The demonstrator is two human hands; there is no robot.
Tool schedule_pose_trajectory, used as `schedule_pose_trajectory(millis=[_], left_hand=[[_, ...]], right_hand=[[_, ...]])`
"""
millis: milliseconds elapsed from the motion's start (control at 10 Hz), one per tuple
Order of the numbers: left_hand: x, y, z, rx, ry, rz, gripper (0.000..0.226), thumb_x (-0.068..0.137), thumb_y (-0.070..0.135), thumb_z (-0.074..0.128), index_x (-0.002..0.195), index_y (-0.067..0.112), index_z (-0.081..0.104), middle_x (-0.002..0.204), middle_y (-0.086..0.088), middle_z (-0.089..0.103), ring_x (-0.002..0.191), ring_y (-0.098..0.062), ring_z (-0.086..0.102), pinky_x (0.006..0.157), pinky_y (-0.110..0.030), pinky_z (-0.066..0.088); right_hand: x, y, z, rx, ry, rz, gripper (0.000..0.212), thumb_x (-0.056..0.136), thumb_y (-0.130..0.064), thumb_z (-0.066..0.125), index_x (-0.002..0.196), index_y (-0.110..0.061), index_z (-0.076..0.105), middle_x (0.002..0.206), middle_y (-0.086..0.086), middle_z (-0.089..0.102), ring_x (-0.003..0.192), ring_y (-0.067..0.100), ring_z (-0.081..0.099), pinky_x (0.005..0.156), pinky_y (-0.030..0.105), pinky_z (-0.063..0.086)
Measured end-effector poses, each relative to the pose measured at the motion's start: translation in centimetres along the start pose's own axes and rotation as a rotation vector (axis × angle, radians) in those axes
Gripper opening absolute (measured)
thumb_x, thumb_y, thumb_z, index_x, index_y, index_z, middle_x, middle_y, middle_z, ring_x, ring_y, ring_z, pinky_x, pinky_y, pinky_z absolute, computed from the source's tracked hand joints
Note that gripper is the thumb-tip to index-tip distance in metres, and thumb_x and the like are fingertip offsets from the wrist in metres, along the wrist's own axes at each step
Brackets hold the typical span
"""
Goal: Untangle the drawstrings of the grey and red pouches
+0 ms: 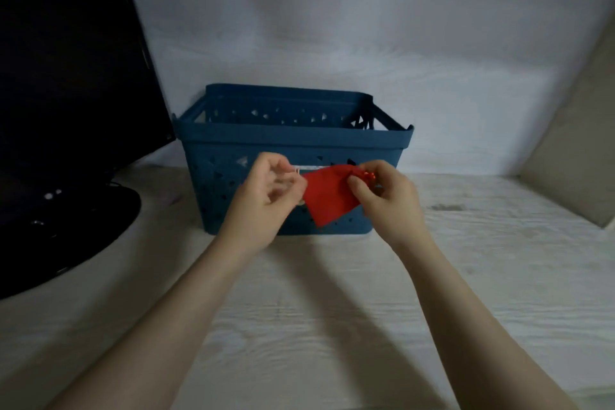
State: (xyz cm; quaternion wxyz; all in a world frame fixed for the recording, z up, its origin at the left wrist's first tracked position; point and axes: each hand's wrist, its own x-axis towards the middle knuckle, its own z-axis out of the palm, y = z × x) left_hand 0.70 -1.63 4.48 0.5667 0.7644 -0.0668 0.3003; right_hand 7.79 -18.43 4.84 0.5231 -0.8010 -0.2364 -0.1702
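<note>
While both bare forearms are reaching out over the pale wood-grain tabletop (332, 326), one blue plastic basket (293, 140) with triangular cut-outs is standing directly behind the hands, and its front wall is being partly blocked by them. To the left of the basket, one dark monitor (66, 76) is sitting on its round black base. Behind the basket, a white wall is filling the background, and a beige panel (572, 143) is leaning in at the far right of it.

One red pouch (327, 198) is hanging in the air in front of the basket's front wall, between the two hands. The right hand (386, 200) is pinching the gathered top corner of the pouch between thumb and fingertips, where small shiny red beads (369, 175) are showing. The left hand (266, 200) is curling at the pouch's left edge, its fingertips closing on something pale and thin; blur is hiding whether this is a drawstring. Only this one pouch is showing; a grey one cannot be made out. Two hands, one basket, one monitor.
</note>
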Motion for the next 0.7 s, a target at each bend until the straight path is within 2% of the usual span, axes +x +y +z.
schedule_pose_trajectory(millis=[100, 200, 300, 400, 500, 600, 700], left_hand=[[1.9, 1.6, 0.5, 0.27, -0.006, 0.206, 0.022, 0.081, 0.018, 0.069, 0.085, 0.031, 0.052, 0.119, 0.006, 0.045, 0.105, 0.013, 0.044, 0.089, -0.005, 0.033], [4.6, 3.1, 1.5, 0.347, -0.016, 0.289, 0.021, 0.077, 0.014, 0.073, 0.093, 0.02, 0.061, 0.127, 0.006, 0.034, 0.106, 0.009, 0.041, 0.092, 0.0, 0.029], [7.6, 4.4, 2.6, 0.347, -0.013, 0.327, 0.026, 0.08, 0.013, 0.07, 0.103, 0.014, 0.06, 0.118, 0.003, 0.044, 0.104, -0.011, 0.051, 0.09, -0.018, 0.045], [10.3, 4.7, 3.3, 0.433, 0.029, 0.284, 0.025, 0.083, 0.014, 0.065, 0.107, 0.013, 0.057, 0.111, 0.001, 0.051, 0.098, -0.012, 0.052, 0.082, -0.017, 0.044], [11.8, 3.1, 3.2, 0.685, -0.062, 0.158, 0.026, 0.085, 0.023, 0.062, 0.11, 0.015, 0.056, 0.114, -0.003, 0.052, 0.103, -0.022, 0.052, 0.088, -0.033, 0.044], [12.2, 2.0, 2.7, 0.728, -0.026, 0.138, 0.022, 0.088, 0.023, 0.059, 0.107, 0.012, 0.061, 0.138, -0.009, 0.041, 0.127, -0.027, 0.038, 0.104, -0.035, 0.034], [11.9, 1.7, 2.4, 0.618, 0.015, 0.236, 0.012, 0.088, 0.014, 0.058, 0.096, 0.011, 0.066, 0.144, -0.005, 0.038, 0.133, -0.022, 0.034, 0.103, -0.029, 0.03]], right_hand=[[2.1, -2.3, -0.9, 0.159, 0.022, -0.04, 0.007, 0.089, -0.02, 0.06, 0.086, -0.026, 0.059, 0.073, -0.006, 0.061, 0.066, 0.01, 0.057, 0.061, 0.028, 0.05], [4.8, -4.2, -1.7, 0.357, 0.096, -0.005, 0.011, 0.09, -0.016, 0.059, 0.082, -0.024, 0.059, 0.071, -0.002, 0.057, 0.063, 0.007, 0.053, 0.06, 0.023, 0.046], [7.9, -5.0, -1.8, 0.397, 0.12, 0.062, 0.009, 0.09, -0.019, 0.059, 0.081, -0.022, 0.058, 0.071, -0.002, 0.059, 0.063, 0.012, 0.054, 0.065, 0.032, 0.048], [10.4, -4.4, -1.3, 0.25, 0.075, 0.071, 0.01, 0.089, -0.026, 0.057, 0.094, -0.018, 0.06, 0.087, 0.002, 0.066, 0.078, 0.019, 0.062, 0.076, 0.042, 0.053], [11.8, -3.0, -1.1, -0.133, -0.058, 0.046, 0.032, 0.091, -0.035, 0.052, 0.114, -0.014, 0.057, 0.105, 0.006, 0.066, 0.092, 0.022, 0.06, 0.081, 0.041, 0.051], [12.6, -1.7, -1.0, -0.432, -0.094, 0.013, 0.048, 0.09, -0.044, 0.051, 0.128, -0.014, 0.051, 0.117, 0.008, 0.06, 0.11, 0.03, 0.052, 0.09, 0.043, 0.046], [12.5, -0.9, -1.3, -0.407, -0.021, -0.073, 0.042, 0.09, -0.037, 0.053, 0.123, -0.011, 0.054, 0.115, 0.009, 0.059, 0.11, 0.029, 0.05, 0.09, 0.043, 0.044]])
